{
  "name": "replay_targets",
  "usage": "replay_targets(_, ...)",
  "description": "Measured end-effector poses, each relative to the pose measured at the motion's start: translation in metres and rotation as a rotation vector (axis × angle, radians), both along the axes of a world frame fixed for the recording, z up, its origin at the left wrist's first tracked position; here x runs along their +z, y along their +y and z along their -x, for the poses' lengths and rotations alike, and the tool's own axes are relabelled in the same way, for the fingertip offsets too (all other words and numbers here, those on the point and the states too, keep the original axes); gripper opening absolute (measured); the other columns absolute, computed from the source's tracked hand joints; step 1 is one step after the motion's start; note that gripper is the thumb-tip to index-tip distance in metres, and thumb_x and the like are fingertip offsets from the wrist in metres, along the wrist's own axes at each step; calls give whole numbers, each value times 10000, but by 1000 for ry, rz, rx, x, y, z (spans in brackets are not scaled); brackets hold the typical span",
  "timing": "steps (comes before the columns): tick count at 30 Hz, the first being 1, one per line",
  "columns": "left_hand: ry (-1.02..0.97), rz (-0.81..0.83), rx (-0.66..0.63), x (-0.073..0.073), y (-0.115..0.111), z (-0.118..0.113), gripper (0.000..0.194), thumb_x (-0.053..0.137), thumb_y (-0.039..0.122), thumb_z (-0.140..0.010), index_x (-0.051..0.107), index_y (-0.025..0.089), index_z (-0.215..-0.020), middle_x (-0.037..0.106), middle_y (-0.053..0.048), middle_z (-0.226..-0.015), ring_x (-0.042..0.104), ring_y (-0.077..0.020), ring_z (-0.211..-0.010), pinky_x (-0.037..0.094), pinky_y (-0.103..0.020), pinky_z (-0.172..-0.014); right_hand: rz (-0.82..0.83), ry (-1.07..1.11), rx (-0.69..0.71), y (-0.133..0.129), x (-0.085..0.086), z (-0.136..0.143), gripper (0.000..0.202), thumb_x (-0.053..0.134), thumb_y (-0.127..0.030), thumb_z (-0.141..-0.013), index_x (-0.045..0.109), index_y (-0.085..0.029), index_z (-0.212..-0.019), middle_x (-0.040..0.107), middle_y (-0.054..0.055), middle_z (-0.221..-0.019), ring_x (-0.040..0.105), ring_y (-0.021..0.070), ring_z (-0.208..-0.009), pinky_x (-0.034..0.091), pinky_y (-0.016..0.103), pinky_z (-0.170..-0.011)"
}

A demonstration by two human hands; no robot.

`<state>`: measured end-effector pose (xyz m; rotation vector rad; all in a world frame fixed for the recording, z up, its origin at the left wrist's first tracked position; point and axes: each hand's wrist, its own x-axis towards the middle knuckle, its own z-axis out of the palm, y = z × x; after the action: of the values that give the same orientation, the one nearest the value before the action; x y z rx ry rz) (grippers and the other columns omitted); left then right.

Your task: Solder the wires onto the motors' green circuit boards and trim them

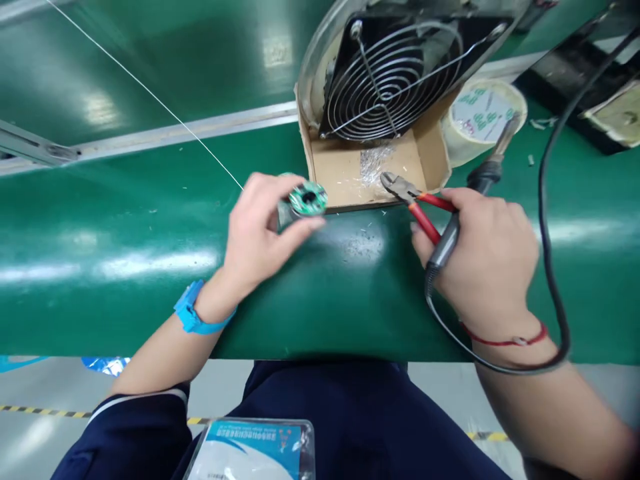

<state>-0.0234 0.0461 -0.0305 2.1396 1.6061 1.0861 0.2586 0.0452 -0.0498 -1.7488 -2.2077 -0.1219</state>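
Observation:
My left hand grips a small cylindrical part with a round green circuit board on its end; the board has a dark hole in its middle. My right hand is closed around red-handled diagonal cutters, whose jaws point left over the front of a cardboard box. The same hand also holds a soldering iron, its metal tip pointing up and away to the right. The iron's cord loops around the right wrist. Beneath the fingers, parts of both tools are hidden.
A fan with a wire guard stands in the box, where clipped bits lie scattered. Right of it is a tape roll, then a black holder. The black cable hangs at right. A thin white string slants down towards my left hand.

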Motion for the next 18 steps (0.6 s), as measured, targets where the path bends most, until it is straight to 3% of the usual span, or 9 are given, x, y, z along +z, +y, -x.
replay_targets(3,-47,58,184,-4,53,28,421,554,576,-962,553,232,-1205,654,-36,-1121,603,-179,-986,504,-350,-794,79,6,-34,9,-4,3,526,589,-522,-877,585,-161,-1259,660,159,-1036,607,328,-949,472,446,-801)
replay_targets(6,-45,112,302,-15,115,54,331,628,458,-943,552,209,-1148,671,-17,-1123,589,-180,-1062,495,-347,-897,-10,150,31,12,-9,1,501,612,-526,-865,589,-185,-1231,660,159,-1148,608,346,-1065,481,480,-882)
replay_targets(10,68,215,496,-23,173,77,327,672,264,-884,597,166,-1187,686,-89,-1207,608,-229,-1144,457,-347,-1021,-169,295,98,14,-17,-12,377,575,-413,-910,632,-206,-1221,688,98,-939,629,257,-867,506,415,-800)
replay_targets(14,131,352,612,-18,190,86,425,656,216,-872,585,93,-1273,657,-192,-1295,597,-317,-1239,434,-419,-1068,-154,542,20,15,-28,-26,381,556,-399,-933,661,-233,-1259,728,69,-995,665,205,-796,539,379,-785)
replay_targets(16,132,329,613,-13,181,85,545,675,225,-858,522,93,-1364,579,-226,-1404,568,-334,-1291,418,-444,-1096,-116,640,-55,14,-34,-30,470,535,-444,-942,600,-237,-1358,734,67,-1002,669,197,-737,550,387,-751)
replay_targets(18,82,270,542,-9,161,80,618,669,264,-872,454,122,-1433,545,-216,-1442,566,-301,-1298,423,-426,-1104,-70,708,-24,14,-39,-32,555,517,-445,-952,488,-236,-1465,726,79,-1042,661,190,-703,548,377,-692)
